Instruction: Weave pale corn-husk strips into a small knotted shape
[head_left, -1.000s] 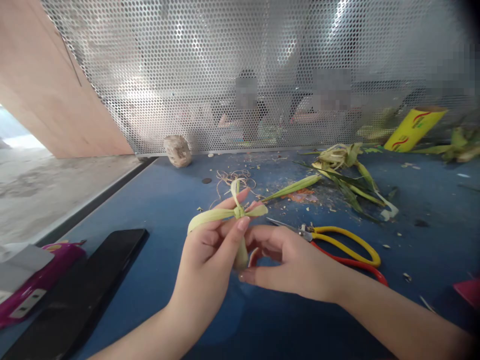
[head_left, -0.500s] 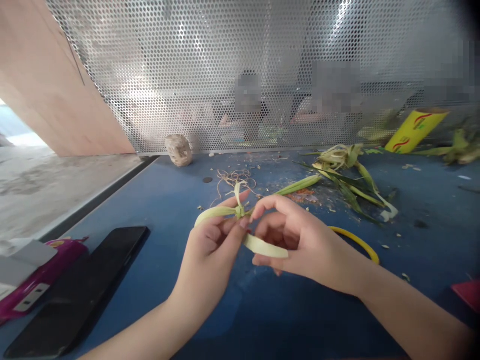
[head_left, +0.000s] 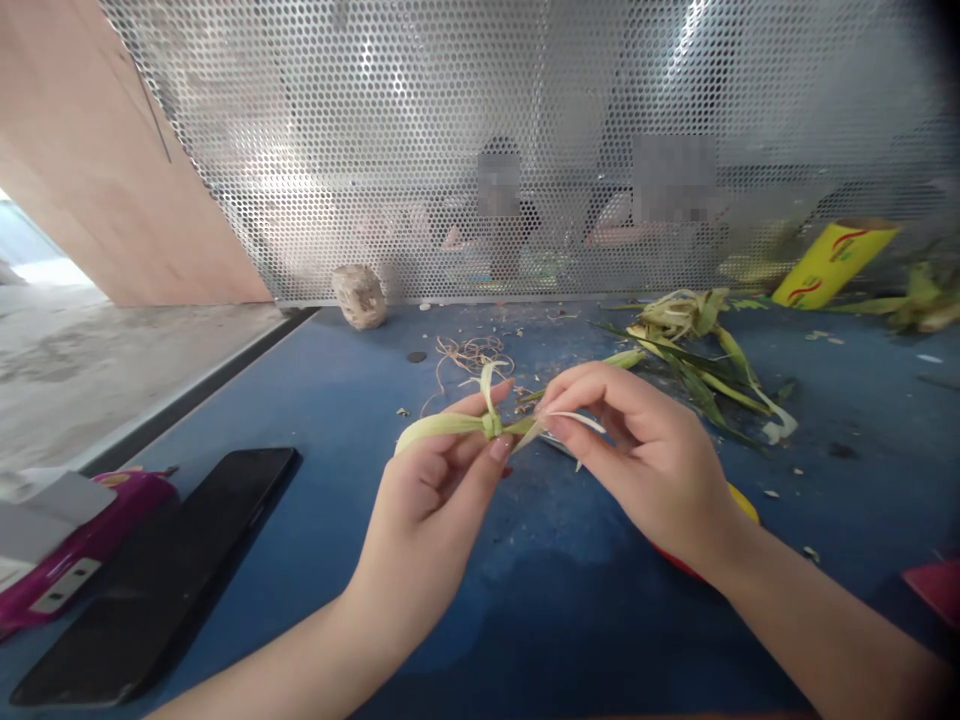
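Note:
Over the middle of the table, my left hand [head_left: 435, 490] pinches a pale green corn husk strip [head_left: 435, 428] just below its small knot. One end of the strip curves out to the left over my fingers, and a short tip stands up from the knot. My right hand [head_left: 637, 450] is closed, with thumb and fingertips pinching the strip's ends on the right side of the knot; a thin whitish end pokes out past the thumb. Behind the right hand lie loose corn husks [head_left: 694, 375], green and pale, in a heap.
A blue table [head_left: 480, 620] carries a tangle of thin brown string [head_left: 472, 355], a pale stub-like block [head_left: 358, 297], a black phone [head_left: 165, 570], a purple power strip [head_left: 97, 540] and a yellow tube [head_left: 832, 263]. A perforated metal screen [head_left: 420, 120] stands behind, with people beyond it.
My right hand has moved slightly right and up, drawing the husk ends straight from the knot. The broad end that looped below the right fingers is now pinched narrow. The left hand keeps its hold.

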